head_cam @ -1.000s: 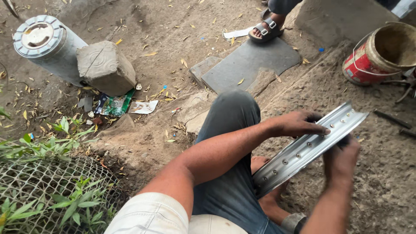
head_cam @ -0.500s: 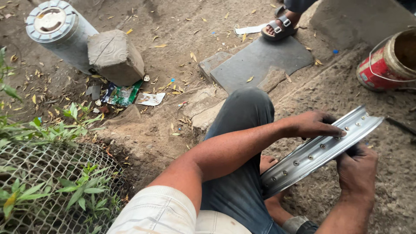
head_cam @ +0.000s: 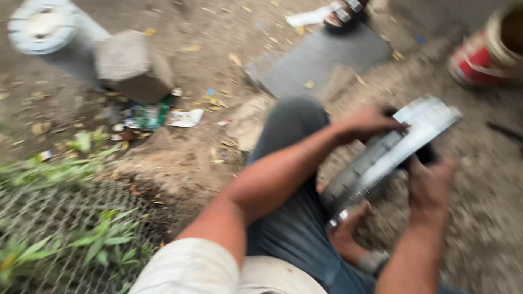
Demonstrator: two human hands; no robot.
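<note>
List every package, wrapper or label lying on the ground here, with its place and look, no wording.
Green wrapper: crumpled, green with dark patches, on the dirt just below the grey stone block.
White wrapper: flat, pale scrap right beside the green one.
White strip: long pale piece at the top, next to a sandalled foot.
Red bucket: red wall with a pale band, far right; blurred.

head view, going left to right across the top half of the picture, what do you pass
grey cylinder with round cap → stone block → scraps of litter → flat grey slab → red and cream bucket
</note>
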